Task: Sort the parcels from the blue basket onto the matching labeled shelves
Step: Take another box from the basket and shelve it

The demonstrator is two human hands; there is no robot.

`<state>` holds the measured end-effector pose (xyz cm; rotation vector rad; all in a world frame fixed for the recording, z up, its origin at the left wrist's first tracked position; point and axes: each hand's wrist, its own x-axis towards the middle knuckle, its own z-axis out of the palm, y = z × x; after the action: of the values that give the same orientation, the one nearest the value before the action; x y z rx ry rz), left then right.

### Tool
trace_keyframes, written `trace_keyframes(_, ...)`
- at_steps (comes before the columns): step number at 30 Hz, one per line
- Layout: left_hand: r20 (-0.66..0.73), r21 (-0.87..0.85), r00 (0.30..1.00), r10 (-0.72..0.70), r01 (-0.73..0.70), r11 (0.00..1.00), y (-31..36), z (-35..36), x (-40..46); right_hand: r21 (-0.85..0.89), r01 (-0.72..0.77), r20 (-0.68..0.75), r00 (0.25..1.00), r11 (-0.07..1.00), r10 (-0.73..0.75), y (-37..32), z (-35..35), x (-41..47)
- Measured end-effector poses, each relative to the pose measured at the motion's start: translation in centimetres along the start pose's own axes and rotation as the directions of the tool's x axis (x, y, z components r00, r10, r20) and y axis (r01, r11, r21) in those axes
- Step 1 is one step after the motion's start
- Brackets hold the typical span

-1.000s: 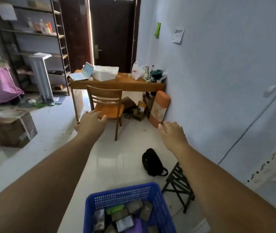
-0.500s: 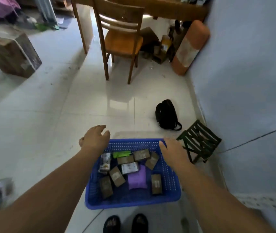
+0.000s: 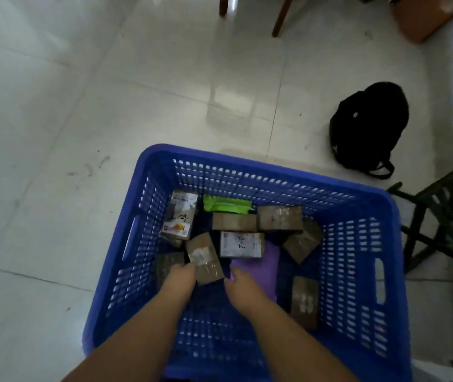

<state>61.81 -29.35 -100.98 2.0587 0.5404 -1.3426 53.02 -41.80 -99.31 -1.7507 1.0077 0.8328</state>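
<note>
Both bare arms reach down into the big blue plastic basket (image 3: 363, 205), which has walls full of little square holes. The basket sits on the floor.

The left hand (image 3: 177, 279) touches the near end of a small brown cardboard parcel (image 3: 204, 259) with shiny tape and a pale label on top. The fingers bend down at the parcel's edge, but I cannot tell if they grip it. This parcel is a flat box. Its long side runs from the hand up and a little to the left.

The right hand (image 3: 243, 285) rests on the near end of a soft purple plastic parcel (image 3: 258, 267). Its fingertips are hidden, so I cannot tell if it holds the bag. The purple parcel is long and points away from the hand.

Just right of that hand lies a dark brown taped box (image 3: 304, 301), long side pointing away. Beyond the hands sits a white labelled box (image 3: 240, 244) with a number written on it, long side running left to right. Left of it leans a white and orange printed box (image 3: 180, 218). Further back lie more brown cardboard boxes (image 3: 279, 218) and a bright green plastic bag (image 3: 226, 206) by the far wall.

Outside the basket, a dark slatted stool (image 3: 451, 213) stands on the right. A black backpack (image 3: 368, 128) lies on the shiny white tiled floor (image 3: 82, 106). Far off are wooden chair legs (image 3: 282, 15).
</note>
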Motion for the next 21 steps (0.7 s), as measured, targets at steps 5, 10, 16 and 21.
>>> trace_keyframes(5,0.045,-0.155,0.978,-0.204,0.209,0.966,-3.6,5.6,9.3,0.110,-0.014,0.048,0.999,0.994,0.009,5.0,6.5,11.3)
trace_keyframes(10,0.109,-0.274,0.973,-0.203,0.226,0.935,-2.9,7.9,13.9,0.122,-0.011,0.107,0.994,0.992,-0.002,6.5,8.0,14.8)
trace_keyframes(16,0.067,-0.502,0.968,-0.242,0.243,0.830,-4.2,7.4,12.6,0.303,-0.103,0.074,0.994,0.948,0.084,6.1,6.7,11.5)
trace_keyframes(21,-0.053,-0.444,0.995,-0.082,0.050,0.895,-3.9,5.0,3.1,0.585,-0.168,0.027,0.982,0.793,0.188,4.1,5.6,4.4)
